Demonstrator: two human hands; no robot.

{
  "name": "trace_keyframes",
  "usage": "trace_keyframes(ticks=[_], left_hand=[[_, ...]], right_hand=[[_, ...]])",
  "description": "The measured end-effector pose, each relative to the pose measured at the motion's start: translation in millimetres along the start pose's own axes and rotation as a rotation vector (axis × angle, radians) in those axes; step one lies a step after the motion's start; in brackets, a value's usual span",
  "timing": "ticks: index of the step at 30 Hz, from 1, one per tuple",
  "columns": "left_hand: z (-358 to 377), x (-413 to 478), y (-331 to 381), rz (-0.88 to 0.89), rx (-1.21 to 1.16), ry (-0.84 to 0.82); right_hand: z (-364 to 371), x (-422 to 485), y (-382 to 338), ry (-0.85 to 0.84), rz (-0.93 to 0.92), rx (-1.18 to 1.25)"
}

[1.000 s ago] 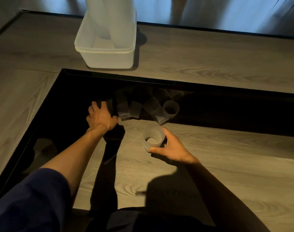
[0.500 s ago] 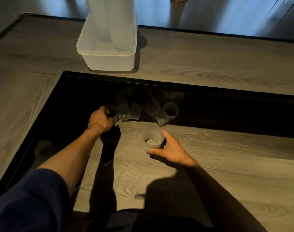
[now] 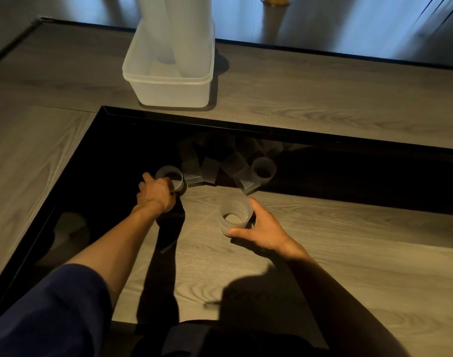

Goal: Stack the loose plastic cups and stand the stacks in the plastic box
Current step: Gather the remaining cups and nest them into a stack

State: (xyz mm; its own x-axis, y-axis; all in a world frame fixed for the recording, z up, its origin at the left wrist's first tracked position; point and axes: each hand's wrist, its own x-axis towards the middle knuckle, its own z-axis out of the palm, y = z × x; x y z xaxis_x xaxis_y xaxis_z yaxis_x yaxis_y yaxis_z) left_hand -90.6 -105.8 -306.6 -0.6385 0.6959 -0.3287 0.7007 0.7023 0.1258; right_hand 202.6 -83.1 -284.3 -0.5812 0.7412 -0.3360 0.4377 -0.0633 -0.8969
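Observation:
My left hand (image 3: 156, 195) grips a ribbed translucent cup (image 3: 171, 177) at the left end of a row of loose cups (image 3: 215, 168) lying in the dark recess. My right hand (image 3: 259, 228) holds another ribbed cup (image 3: 234, 213), mouth up, on the lower wooden surface. One cup (image 3: 263, 170) stands at the right end of the row. The white plastic box (image 3: 168, 91) sits on the far wooden top, with two tall cup stacks (image 3: 180, 34) leaning inside it.
A black frame (image 3: 246, 124) borders the dark recess between the upper wooden top and the lower wooden board. Shoes (image 3: 70, 228) show in the dark strip at the left. A brass post base (image 3: 274, 0) stands on the floor beyond.
My left hand went from lying flat beside the row to curling round the leftmost cup and tipping its mouth upward. My right hand and its cup stayed put.

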Motion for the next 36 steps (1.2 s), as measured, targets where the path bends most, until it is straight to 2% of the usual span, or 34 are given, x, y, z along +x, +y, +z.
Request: trace_keyframes(ticks=[9, 16, 20, 22, 29, 36], left_hand=[[13.4, -12.7, -3.2, 0.103, 0.013, -0.079], [12.6, -48.7, 7.5, 0.112, -0.548, 0.1], [5.3, -63.6, 19.2, 0.207, -0.815, 0.167], [-2.8, -73.8, 29.0, 0.286, -0.874, 0.165], [-15.1, -106.3, 48.2, 0.706, -0.752, 0.165], [-12.6, -119.5, 47.2, 0.942, -0.56, 0.114]], right_hand=[[0.4, 1.7, 6.3, 0.004, -0.003, -0.038], [3.6, 5.9, 10.6, 0.024, -0.026, -0.098], [5.1, 3.7, 14.1, 0.024, -0.043, -0.119], [6.2, 2.1, 14.8, 0.026, -0.044, -0.122], [8.2, -2.5, 22.2, 0.02, -0.048, -0.114], [9.7, -3.5, 21.3, 0.031, -0.045, -0.106]])
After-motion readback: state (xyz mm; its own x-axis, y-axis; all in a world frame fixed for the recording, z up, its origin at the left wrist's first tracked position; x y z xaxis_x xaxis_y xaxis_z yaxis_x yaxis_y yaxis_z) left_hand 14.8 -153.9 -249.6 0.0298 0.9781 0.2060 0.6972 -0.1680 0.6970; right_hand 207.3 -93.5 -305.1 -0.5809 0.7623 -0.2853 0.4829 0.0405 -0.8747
